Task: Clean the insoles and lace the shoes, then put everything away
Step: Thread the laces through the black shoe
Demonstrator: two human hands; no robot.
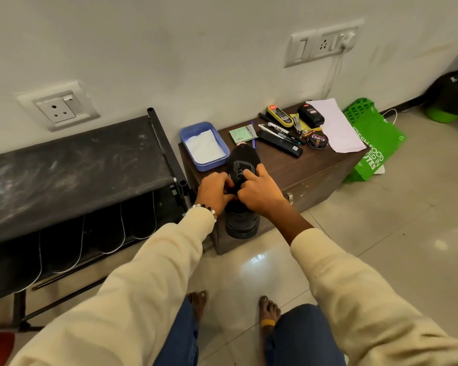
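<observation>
A black shoe (243,159) lies on the low brown cabinet (317,165), toe toward the wall, heel hanging over the front edge. My left hand (214,190) and my right hand (259,191) meet over its lace area, fingers curled and pinching the black lace. The lace itself is mostly hidden under the fingers. Several dark insoles (103,233) stand in a row on the lower shelf of the black shoe rack (72,165) at left.
A blue tray (185,136) holding a white cloth sits behind the shoe. Polish tins, pens, brushes and a white paper lie further right on the cabinet. A green bag (373,138) leans against the cabinet's right side. Tiled floor lies in front.
</observation>
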